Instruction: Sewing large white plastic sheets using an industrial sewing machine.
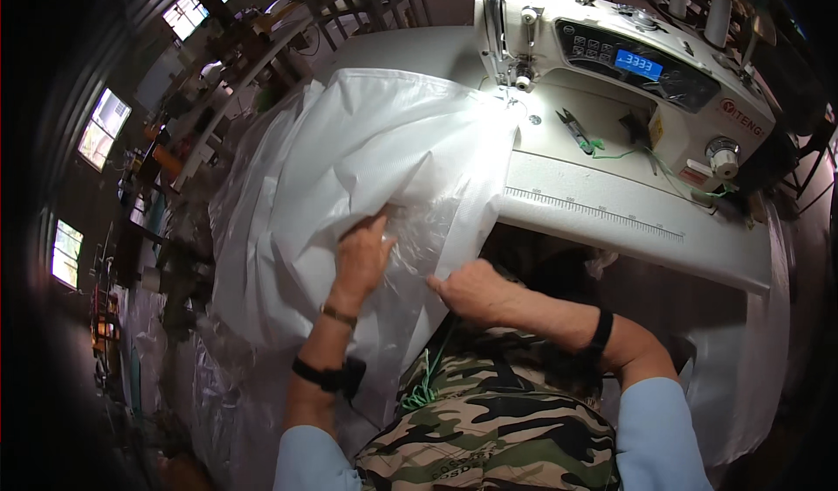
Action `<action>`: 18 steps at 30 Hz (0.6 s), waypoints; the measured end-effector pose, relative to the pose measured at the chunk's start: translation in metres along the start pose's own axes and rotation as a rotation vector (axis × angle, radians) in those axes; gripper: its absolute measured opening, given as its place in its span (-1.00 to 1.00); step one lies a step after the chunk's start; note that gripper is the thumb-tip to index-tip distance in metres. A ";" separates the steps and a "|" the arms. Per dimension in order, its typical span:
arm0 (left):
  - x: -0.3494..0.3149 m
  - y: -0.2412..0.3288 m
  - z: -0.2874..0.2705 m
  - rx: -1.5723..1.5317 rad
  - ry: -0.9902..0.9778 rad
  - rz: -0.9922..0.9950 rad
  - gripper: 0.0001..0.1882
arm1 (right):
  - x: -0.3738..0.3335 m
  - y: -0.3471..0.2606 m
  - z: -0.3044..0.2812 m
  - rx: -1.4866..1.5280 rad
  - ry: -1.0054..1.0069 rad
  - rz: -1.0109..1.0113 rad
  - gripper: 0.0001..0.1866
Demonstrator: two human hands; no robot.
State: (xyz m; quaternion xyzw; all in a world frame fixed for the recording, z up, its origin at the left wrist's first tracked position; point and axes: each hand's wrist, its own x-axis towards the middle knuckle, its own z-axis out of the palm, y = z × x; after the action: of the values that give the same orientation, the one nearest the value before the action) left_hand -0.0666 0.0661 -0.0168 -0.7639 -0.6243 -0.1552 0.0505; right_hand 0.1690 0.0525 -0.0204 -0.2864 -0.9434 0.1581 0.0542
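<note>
A large white woven-plastic sheet [323,155] spreads in folds over the table's left side and hangs toward my lap. Crinkled clear plastic film [419,233] lies against it between my hands. My left hand [362,255] is at the film's left side, fingers bent into a fold with the film at the thumb; the fingertips are partly hidden. At the lower right edge, my right hand [471,292] is closed, pinching the sheet's edge. The sheet's upper right corner reaches beneath the needle area of a white sewing machine [524,76], under a bright lamp.
Thread snips [574,131] with green thread lie on the machine bed. A ruler scale [594,212] runs along the table's front edge. Green threads [421,395] rest on my camouflage-patterned apron. Further white sheeting hangs at the right, and cluttered benches stand at the left.
</note>
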 end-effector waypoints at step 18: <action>0.056 -0.023 -0.071 0.007 -0.189 -0.002 -0.62 | -0.091 -0.019 -0.061 0.298 0.238 -0.236 -0.80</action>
State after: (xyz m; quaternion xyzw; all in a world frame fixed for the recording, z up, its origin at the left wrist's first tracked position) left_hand -0.0913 0.1045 0.0647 -0.7743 -0.6277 -0.0802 -0.0060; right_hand 0.2462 0.0034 0.0424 -0.1793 -0.9236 0.2533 0.2249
